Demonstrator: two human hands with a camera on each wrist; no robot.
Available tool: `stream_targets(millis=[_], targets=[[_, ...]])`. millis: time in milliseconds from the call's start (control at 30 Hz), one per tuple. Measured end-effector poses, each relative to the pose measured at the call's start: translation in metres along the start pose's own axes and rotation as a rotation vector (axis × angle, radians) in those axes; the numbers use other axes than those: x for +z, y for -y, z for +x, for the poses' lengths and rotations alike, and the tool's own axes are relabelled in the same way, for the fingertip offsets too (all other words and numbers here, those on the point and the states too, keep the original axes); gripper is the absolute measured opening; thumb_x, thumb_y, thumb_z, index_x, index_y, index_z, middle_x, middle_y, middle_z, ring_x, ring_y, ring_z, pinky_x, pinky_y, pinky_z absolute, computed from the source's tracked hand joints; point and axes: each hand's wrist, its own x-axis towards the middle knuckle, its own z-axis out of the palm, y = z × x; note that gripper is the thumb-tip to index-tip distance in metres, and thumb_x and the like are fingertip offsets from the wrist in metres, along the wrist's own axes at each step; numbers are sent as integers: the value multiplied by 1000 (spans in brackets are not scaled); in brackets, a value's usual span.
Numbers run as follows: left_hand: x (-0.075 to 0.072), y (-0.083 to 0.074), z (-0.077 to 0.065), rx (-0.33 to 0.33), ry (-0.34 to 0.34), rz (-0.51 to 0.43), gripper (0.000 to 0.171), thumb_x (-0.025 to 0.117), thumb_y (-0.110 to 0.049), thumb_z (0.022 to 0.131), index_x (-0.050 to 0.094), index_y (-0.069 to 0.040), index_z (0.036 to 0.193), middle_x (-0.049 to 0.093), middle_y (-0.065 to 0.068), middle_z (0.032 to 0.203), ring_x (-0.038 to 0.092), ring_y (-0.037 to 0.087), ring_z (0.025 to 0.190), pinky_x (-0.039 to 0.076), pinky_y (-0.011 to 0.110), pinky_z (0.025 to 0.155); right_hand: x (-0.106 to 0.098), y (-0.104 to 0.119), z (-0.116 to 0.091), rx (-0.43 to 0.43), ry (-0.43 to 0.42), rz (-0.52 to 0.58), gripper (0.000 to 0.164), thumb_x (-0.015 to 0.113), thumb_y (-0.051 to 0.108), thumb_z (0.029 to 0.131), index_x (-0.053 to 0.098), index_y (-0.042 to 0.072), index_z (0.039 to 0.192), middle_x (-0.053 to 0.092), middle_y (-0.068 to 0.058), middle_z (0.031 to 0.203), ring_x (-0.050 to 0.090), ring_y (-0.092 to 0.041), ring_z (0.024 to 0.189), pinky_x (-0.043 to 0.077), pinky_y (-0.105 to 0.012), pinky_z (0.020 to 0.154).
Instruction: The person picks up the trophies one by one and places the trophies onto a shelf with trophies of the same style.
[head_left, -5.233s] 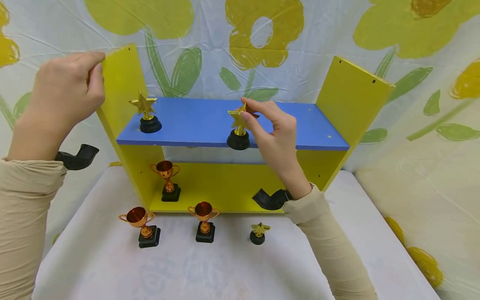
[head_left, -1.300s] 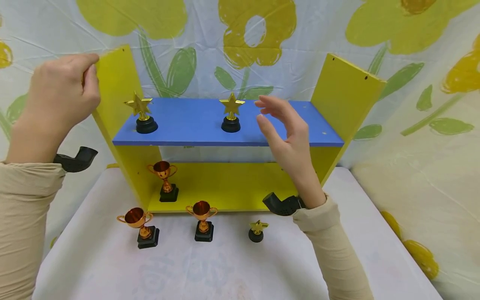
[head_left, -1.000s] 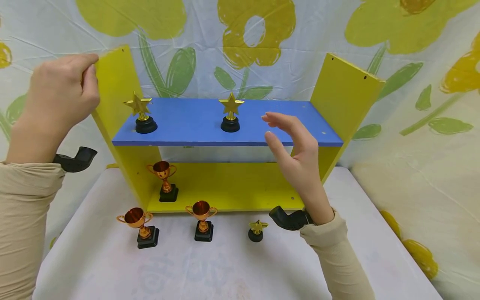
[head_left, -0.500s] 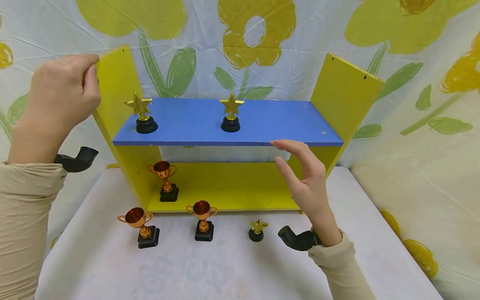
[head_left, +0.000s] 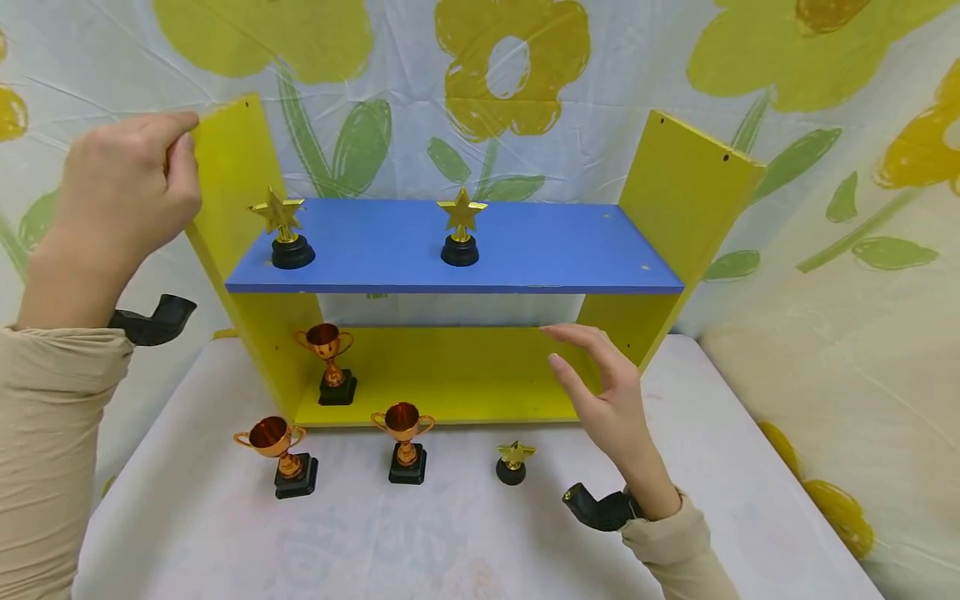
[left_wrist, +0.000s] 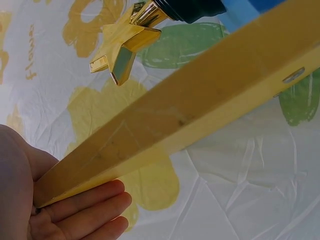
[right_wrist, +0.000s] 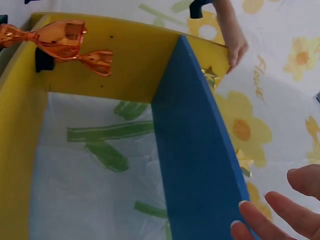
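My left hand (head_left: 120, 187) grips the top edge of the shelf unit's yellow left side panel (left_wrist: 165, 112), which runs between thumb and fingers in the left wrist view. Holding nothing, my right hand (head_left: 603, 392) hovers before the right part of the lower yellow shelf (head_left: 450, 375), thumb and fingers apart. Nearest to it is a small gold star trophy (head_left: 512, 462) on the table. Two larger star trophies stand on the blue shelf (head_left: 555, 246): one at the left end (head_left: 281, 225), one near the middle (head_left: 461, 225).
A bronze cup trophy (head_left: 330, 362) stands at the left of the lower shelf. Two more cups, a left one (head_left: 281, 454) and a middle one (head_left: 405, 442), are on the white table (head_left: 420, 542) in front. The yellow right side panel (head_left: 686, 200) rises beyond my right hand.
My right hand set the larger star trophy down near the middle of the blue shelf and let go. It then moved right and down, away from it. My left hand stayed at the panel.
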Motion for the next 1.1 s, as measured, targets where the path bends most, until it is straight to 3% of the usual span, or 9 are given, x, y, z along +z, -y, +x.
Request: stream_targets(millis=[467, 800, 1100], targets=[[-1, -1, 0, -1, 0, 4, 42, 36, -11, 100, 63, 8, 126, 64, 30, 119, 60, 54, 106, 45, 68, 88, 5, -26, -35, 131, 80, -93, 37, 66, -5, 90, 66, 8, 125, 67, -4, 123, 59, -17, 114, 43, -24, 101], [0, -1, -1, -5, -2, 1, 42, 36, -11, 100, 63, 7, 126, 64, 29, 120, 60, 53, 106, 46, 67, 89, 7, -41, -43, 144, 188, -89, 32, 67, -2, 90, 67, 7, 122, 68, -4, 118, 60, -21, 109, 46, -21, 96], [0, -1, 1, -11, 19, 13, 42, 35, -11, 100, 62, 8, 127, 64, 30, 120, 60, 54, 106, 45, 68, 89, 3, -47, -46, 228, 369, -119, 25, 75, 15, 88, 74, 15, 113, 72, 3, 112, 65, -18, 108, 54, -37, 92]])
